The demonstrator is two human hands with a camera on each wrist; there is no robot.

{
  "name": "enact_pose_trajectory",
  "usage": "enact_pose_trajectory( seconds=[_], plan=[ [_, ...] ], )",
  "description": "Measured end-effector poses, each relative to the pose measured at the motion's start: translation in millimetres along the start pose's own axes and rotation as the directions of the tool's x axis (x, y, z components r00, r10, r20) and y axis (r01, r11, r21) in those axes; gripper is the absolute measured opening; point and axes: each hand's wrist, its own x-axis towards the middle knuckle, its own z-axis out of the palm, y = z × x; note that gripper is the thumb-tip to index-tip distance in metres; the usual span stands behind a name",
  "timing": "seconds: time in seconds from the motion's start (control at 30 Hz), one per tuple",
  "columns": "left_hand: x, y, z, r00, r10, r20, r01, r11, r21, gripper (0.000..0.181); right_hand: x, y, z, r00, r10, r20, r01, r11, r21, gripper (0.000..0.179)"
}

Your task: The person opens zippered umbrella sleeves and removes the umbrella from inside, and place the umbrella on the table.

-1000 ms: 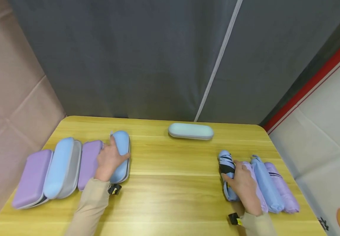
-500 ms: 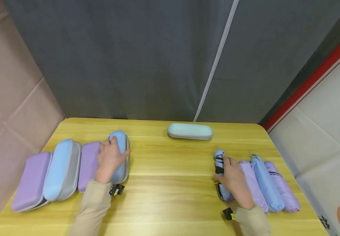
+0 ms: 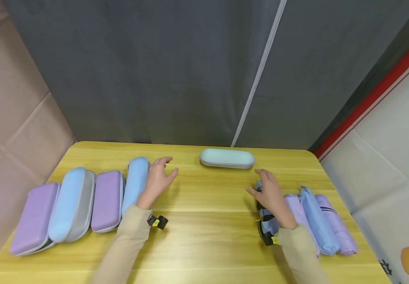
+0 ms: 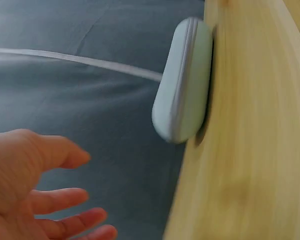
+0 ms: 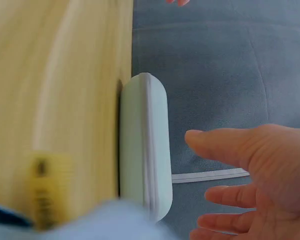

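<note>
A mint zip case (image 3: 227, 158) with rounded ends lies near the table's back edge, shown large in the left wrist view and the right wrist view (image 5: 146, 145). My left hand (image 3: 157, 179), fingers spread and holding nothing, is just right of a slim blue zip case (image 3: 135, 181), partly covering it in the head view. My right hand (image 3: 271, 195) hovers over a blue folded umbrella with black bands (image 3: 269, 225), thumb apart from the fingers and nothing held. Much of that umbrella is hidden behind the hand and wrist.
Left of the slim blue case stand a purple case (image 3: 107, 201), a larger blue-and-grey case (image 3: 67, 205) and another purple case (image 3: 35, 219). At right lie a lilac umbrella (image 3: 302, 217), a blue one (image 3: 318, 223) and a purple one (image 3: 336, 225). A grey curtain (image 3: 154, 79) hangs behind the table.
My left hand has left the slim blue case and moved right and slightly back. My right hand has shifted left and back from over the umbrellas. The mint case stays in place.
</note>
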Motion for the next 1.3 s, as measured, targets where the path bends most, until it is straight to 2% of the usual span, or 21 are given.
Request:
enact_pose_trajectory(
  seconds=[0.1,0.2,0.3,0.33,0.43,0.53,0.57,0.63,0.67,0.93,1.0,1.1,1.17,1.3],
  plan=[
    [12.0,1.8,13.2,0.998,-0.055,0.035,0.06,0.988,-0.143,0.044,16.0,1,-2,0.998,0.041,0.051,-0.045,0.996,0.077,0.068],
    [22.9,2.9,26.8,0.989,-0.131,0.071,0.146,0.95,-0.278,0.042,31.1,2,2,0.989,0.109,0.099,-0.124,0.979,0.161,0.069],
    [33.2,0.5,42.5,0.97,-0.214,0.112,0.241,0.872,-0.427,0.041,43.9,5,11,0.976,0.187,0.11,-0.21,0.943,0.258,0.068],
    [36.9,-1.3,48.5,0.963,-0.239,0.125,0.269,0.838,-0.474,0.041,47.9,7,14,0.972,0.213,0.1,-0.233,0.93,0.285,0.066],
    [47.6,-4.1,65.9,0.94,-0.293,0.177,0.338,0.717,-0.609,0.04,60.4,12,17,0.95,0.304,0.076,-0.31,0.875,0.373,0.064],
    [56.4,-2.1,80.5,0.923,-0.32,0.215,0.378,0.643,-0.666,0.041,72.8,18,17,0.918,0.386,0.091,-0.383,0.807,0.449,0.064],
    [58.5,-1.0,84.5,0.919,-0.325,0.224,0.387,0.632,-0.671,0.041,75.9,20,17,0.906,0.408,0.112,-0.409,0.778,0.477,0.066],
    [61.9,0.5,91.5,0.912,-0.339,0.23,0.402,0.633,-0.662,0.043,81.1,23,19,0.883,0.442,0.159,-0.455,0.72,0.524,0.068],
    [63.3,1.1,94.3,0.907,-0.348,0.236,0.413,0.632,-0.656,0.044,82.8,25,21,0.876,0.45,0.174,-0.467,0.701,0.54,0.071],
    [67.9,2.9,107.8,0.862,-0.396,0.316,0.502,0.586,-0.635,0.046,95.4,28,33,0.789,0.542,0.29,-0.576,0.488,0.656,0.068],
    [67.9,3.0,109.3,0.857,-0.401,0.324,0.511,0.583,-0.632,0.047,97.5,28,36,0.777,0.553,0.302,-0.584,0.452,0.674,0.067],
    [67.7,1.7,109.9,0.858,-0.406,0.315,0.509,0.583,-0.633,0.047,98.6,28,39,0.768,0.559,0.312,-0.591,0.434,0.68,0.066],
    [67.0,-1.0,109.1,0.861,-0.41,0.302,0.502,0.587,-0.635,0.047,97.6,27,40,0.774,0.549,0.315,-0.589,0.443,0.676,0.065],
    [62.7,-8.2,103.2,0.86,-0.416,0.296,0.503,0.589,-0.632,0.045,92.8,22,41,0.779,0.527,0.34,-0.593,0.442,0.673,0.063]
  ],
)
